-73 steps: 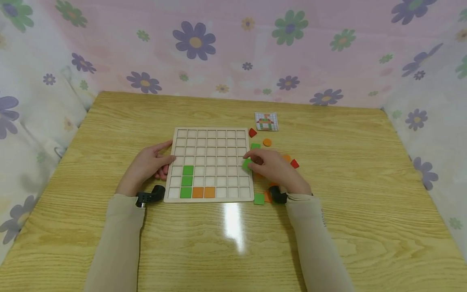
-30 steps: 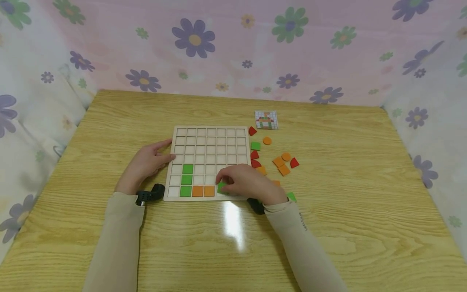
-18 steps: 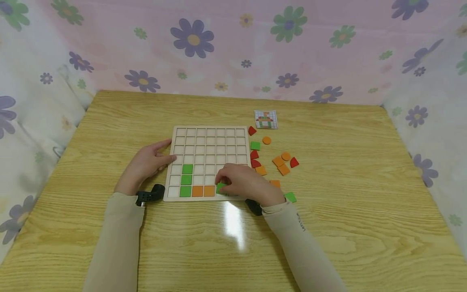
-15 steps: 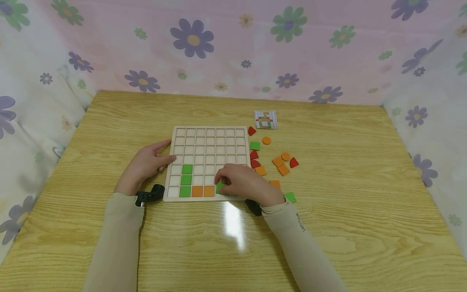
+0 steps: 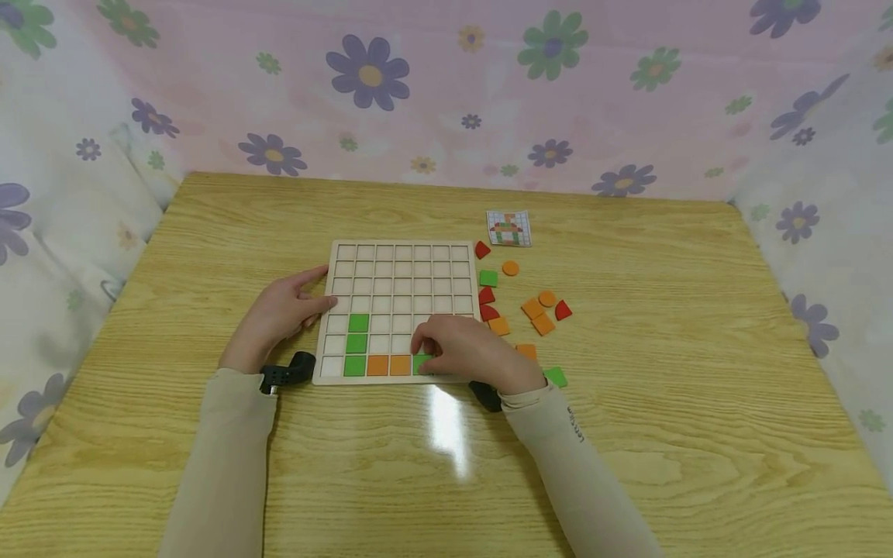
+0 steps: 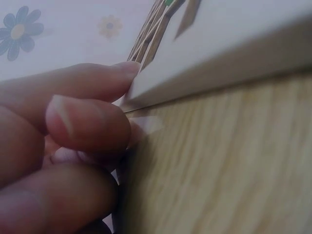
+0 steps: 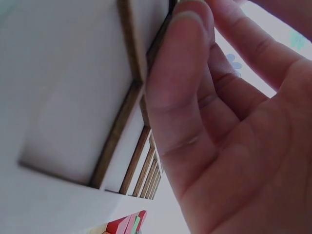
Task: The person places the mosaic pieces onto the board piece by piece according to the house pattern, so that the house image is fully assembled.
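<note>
- Tile (image 5: 418,363), green, square: in the bottom row of the grid board (image 5: 377,380), just right of an orange tile (image 5: 400,366) in the head view, partly hidden. Probably light, stiff and rather slick — best pinched by opposite edges.
- Right hand (image 5: 463,345): bent over the tile, thumb and forefinger narrow; whether they pinch or merely press, cannot tell.
- Left hand (image 5: 282,310): loose, thumb resting on the board's left rim.
- Grid board: flat on the table (image 5: 335,457); likely rigid, light, apt to slide — steady it by the rim.
</note>
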{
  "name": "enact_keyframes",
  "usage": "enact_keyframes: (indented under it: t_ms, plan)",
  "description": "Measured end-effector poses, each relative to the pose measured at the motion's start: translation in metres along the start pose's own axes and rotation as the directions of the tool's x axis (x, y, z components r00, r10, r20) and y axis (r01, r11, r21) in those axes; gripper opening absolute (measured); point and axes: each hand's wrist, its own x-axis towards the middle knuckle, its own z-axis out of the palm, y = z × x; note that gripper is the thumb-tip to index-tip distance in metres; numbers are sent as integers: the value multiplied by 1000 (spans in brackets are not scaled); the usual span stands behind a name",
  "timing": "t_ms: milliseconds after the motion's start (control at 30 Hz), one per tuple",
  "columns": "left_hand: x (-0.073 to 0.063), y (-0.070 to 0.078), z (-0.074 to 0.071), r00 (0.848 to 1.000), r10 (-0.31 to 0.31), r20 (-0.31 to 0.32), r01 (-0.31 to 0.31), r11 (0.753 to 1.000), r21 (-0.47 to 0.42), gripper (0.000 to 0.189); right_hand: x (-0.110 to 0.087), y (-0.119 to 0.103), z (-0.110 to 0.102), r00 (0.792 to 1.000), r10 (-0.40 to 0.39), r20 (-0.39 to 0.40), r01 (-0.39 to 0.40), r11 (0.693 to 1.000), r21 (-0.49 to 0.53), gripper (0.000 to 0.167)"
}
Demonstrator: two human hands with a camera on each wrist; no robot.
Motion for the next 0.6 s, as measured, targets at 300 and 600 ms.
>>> enact_keyframes:
  t_ms: [300, 600]
  plan:
    - [0, 0, -1, 1000, 1, 5, -2, 1000, 14, 69, 0, 0, -1, 1000, -2, -26, 3, 1000, 20, 9]
    - [-2, 1, 0, 1000, 2, 4, -2, 999, -38, 68, -2, 9, -4, 994, 43, -97, -39, 998, 48, 11]
